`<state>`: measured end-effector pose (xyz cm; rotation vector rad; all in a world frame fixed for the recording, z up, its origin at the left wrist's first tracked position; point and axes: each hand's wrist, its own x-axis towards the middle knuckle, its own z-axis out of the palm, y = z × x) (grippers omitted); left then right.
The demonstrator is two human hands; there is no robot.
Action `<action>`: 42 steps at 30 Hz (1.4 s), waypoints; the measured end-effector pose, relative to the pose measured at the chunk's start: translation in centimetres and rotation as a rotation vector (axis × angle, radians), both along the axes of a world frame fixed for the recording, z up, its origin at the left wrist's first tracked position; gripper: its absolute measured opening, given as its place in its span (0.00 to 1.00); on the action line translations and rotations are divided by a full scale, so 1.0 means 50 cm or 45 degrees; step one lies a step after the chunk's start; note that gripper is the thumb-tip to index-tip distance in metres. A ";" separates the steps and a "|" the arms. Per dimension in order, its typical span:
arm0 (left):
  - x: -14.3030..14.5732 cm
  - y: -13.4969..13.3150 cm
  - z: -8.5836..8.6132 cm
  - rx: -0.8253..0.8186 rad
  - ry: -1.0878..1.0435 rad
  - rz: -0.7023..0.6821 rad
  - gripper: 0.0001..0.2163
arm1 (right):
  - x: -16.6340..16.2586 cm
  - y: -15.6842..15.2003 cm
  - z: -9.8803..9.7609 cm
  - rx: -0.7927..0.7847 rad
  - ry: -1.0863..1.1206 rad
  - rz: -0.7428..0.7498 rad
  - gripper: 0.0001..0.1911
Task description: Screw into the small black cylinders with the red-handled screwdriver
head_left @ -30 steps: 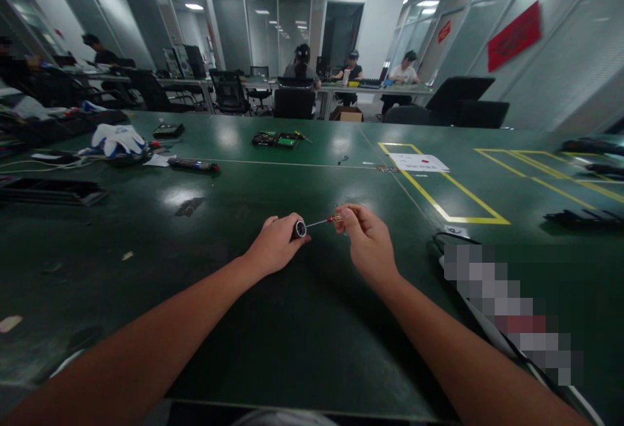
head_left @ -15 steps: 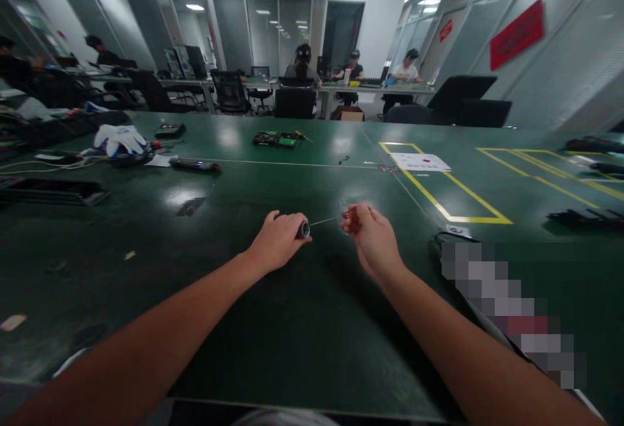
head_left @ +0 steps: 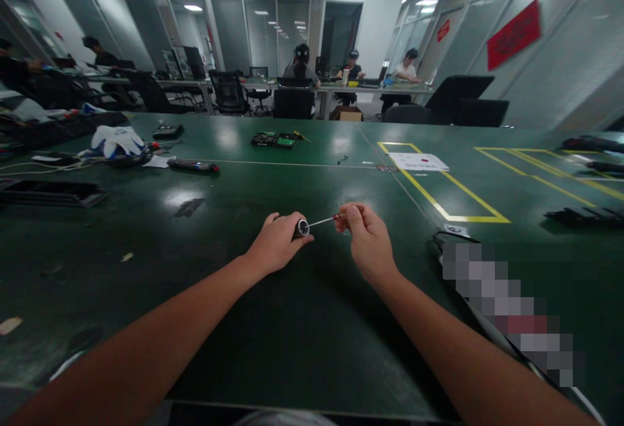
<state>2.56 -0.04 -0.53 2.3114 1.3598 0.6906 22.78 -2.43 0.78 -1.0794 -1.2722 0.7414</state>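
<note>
The left hand is curled around a short dark tube, with the thumb below and the fingers over the top. The tube's round open end pokes out on the right side of that hand and looks toward the right hand. The right hand has its thumb and fingertips pinched on the small red handle of a screwdriver.

The screwdriver's thin rod is the bridge between the two hands. It points left and a little down, right at the tube's open end. Its tip looks to be at the opening or just inside; how deep it goes is too small to tell. So the tip is nearer the left hand, and the handle is in the right. The tube's long side is mostly hidden by the left hand.

Both hands seem to be up off the green tabletop. Its near edge runs low between the two arms. The gap between the hands is small, about as long as the rod. Past the right arm lies a long strip with a cord. A dark tool and the gloves lie far off, to the left.
</note>
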 end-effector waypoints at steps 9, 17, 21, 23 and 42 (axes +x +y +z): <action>-0.011 0.003 -0.002 0.028 -0.046 0.049 0.08 | -0.005 -0.017 0.015 0.040 -0.011 0.262 0.12; -0.015 0.009 -0.009 0.010 -0.137 0.027 0.08 | -0.007 -0.025 0.020 0.014 -0.129 0.097 0.12; -0.012 0.008 -0.006 -0.029 -0.173 0.042 0.07 | -0.012 -0.014 0.008 0.009 -0.066 0.025 0.14; -0.009 0.008 0.003 0.060 -0.136 0.009 0.06 | -0.008 -0.002 -0.001 -0.058 0.058 -0.001 0.16; -0.008 0.004 0.003 0.026 0.070 -0.098 0.06 | 0.021 0.050 -0.044 -0.254 0.464 -0.179 0.15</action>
